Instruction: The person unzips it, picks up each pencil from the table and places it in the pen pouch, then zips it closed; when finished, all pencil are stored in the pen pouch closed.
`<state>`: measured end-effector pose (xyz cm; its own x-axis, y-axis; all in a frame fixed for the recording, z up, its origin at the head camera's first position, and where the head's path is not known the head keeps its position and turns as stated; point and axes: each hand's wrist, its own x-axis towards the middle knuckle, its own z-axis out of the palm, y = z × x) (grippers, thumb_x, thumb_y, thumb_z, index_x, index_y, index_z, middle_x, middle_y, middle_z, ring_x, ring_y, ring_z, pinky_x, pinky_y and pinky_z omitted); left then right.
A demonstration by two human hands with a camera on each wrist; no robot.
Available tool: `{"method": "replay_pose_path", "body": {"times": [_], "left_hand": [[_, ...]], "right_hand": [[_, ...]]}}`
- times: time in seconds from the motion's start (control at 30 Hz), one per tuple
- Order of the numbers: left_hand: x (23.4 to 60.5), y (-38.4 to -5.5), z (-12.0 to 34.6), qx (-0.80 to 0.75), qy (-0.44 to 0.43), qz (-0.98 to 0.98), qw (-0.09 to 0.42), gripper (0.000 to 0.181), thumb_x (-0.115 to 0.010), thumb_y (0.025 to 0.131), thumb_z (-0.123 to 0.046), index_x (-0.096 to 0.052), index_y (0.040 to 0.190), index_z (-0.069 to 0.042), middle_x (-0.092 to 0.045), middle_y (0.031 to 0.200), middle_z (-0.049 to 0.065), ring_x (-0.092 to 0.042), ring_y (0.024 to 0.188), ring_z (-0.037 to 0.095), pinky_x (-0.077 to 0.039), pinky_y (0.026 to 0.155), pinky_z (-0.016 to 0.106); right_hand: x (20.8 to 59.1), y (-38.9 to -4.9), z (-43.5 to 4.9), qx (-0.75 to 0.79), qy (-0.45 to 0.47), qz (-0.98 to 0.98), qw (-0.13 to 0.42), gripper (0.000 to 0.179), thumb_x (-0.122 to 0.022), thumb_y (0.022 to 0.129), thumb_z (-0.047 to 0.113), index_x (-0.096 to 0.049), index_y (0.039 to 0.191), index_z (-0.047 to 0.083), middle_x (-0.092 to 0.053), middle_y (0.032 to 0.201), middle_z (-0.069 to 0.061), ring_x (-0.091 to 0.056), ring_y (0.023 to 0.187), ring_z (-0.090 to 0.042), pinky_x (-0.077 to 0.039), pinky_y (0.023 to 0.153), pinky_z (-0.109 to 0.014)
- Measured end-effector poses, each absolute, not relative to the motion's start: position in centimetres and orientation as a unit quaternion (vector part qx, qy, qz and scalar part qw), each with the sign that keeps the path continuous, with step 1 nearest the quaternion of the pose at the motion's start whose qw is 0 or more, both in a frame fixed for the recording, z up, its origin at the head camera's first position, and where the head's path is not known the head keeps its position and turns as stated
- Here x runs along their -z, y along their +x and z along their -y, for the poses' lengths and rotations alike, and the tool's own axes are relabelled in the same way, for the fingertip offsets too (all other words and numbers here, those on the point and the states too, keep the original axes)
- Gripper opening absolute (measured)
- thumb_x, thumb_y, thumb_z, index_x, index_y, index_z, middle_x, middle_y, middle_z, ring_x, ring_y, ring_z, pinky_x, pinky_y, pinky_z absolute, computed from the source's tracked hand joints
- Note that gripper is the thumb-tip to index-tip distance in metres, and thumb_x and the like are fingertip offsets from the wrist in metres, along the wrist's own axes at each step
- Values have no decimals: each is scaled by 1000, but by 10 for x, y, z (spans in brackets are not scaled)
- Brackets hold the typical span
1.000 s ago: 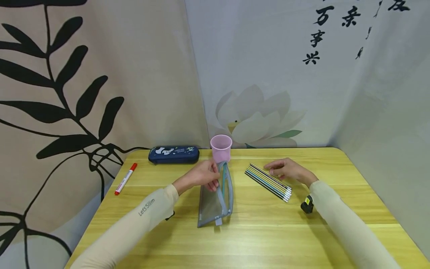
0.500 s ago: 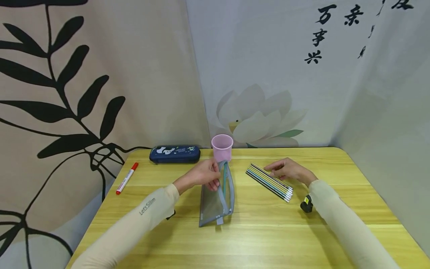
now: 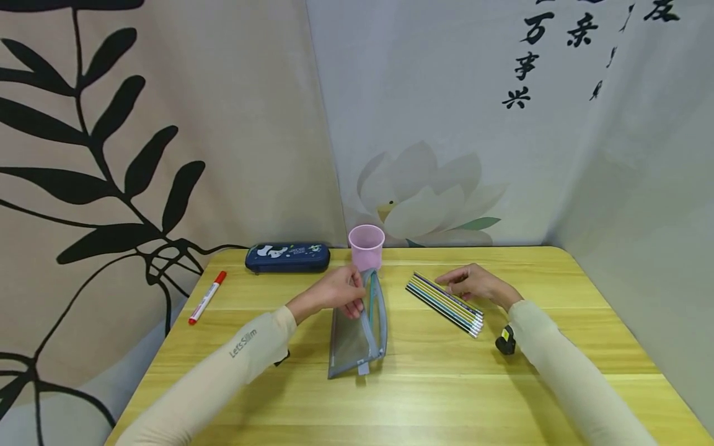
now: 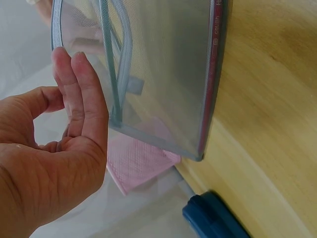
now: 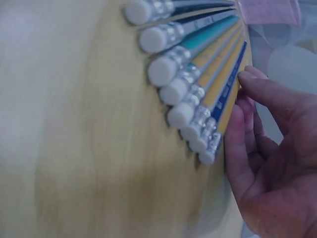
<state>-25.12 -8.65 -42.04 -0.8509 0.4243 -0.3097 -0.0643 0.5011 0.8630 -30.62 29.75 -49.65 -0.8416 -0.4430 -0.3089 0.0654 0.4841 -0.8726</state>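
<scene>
My left hand (image 3: 339, 291) holds the upper rim of a grey see-through mesh pencil pouch (image 3: 348, 341), which stands on its edge with the zip side up and gaping. A dark red pencil (image 4: 213, 64) lies along its lower side, and a teal strip (image 4: 109, 54) shows through the mesh. On the table to the right lie several pencils (image 3: 443, 303) side by side, white erasers toward me. My right hand (image 3: 480, 285) rests at their right side, fingers loosely bent. Its fingertips (image 5: 245, 78) touch the outermost yellow pencil (image 5: 228, 116) without visibly closing round it.
A pink cup (image 3: 366, 248) stands behind the pouch at the table's back edge. Left of it sits a dark blue pencil case (image 3: 287, 257). Near the left edge lies a red-and-white marker (image 3: 207, 297). The wooden table (image 3: 424, 396) ends at a curtain wall.
The head view has shifted slightly. My right hand has drawn a little left against the pencils. My left hand and the pouch keep their place.
</scene>
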Motion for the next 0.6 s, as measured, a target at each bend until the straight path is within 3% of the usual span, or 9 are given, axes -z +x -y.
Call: {"method": "replay_pose_path", "body": {"times": [0.23, 0.43, 0.6], "left_hand": [[418, -255, 88, -492, 113, -824, 259, 10, -56, 98, -2, -51, 106, 0, -70, 73, 12, -71, 55, 17, -70, 64, 44], [416, -258, 88, -498, 109, -822, 255, 7, -56, 98, -4, -52, 103, -2, -72, 74, 12, -72, 56, 17, -70, 75, 54], [417, -257, 87, -510, 106, -815, 254, 8, -56, 97, -4, -51, 103, -2, -71, 73, 12, -72, 56, 17, -70, 67, 46]], "right_hand": [[488, -308, -290, 410, -146, -874, 217, 35, -62, 103, 2, -67, 137, 6, -71, 94, -15, -43, 55, -14, -39, 47, -26], [487, -312, -289, 385, -140, -885, 221, 36, -63, 101, 0, -66, 136, 6, -71, 94, -14, -46, 57, -13, -39, 47, -25], [487, -313, -292, 403, -152, -870, 239, 40, -64, 101, -1, -61, 141, 1, -68, 100, -18, -47, 61, -15, -39, 49, -26]]}}
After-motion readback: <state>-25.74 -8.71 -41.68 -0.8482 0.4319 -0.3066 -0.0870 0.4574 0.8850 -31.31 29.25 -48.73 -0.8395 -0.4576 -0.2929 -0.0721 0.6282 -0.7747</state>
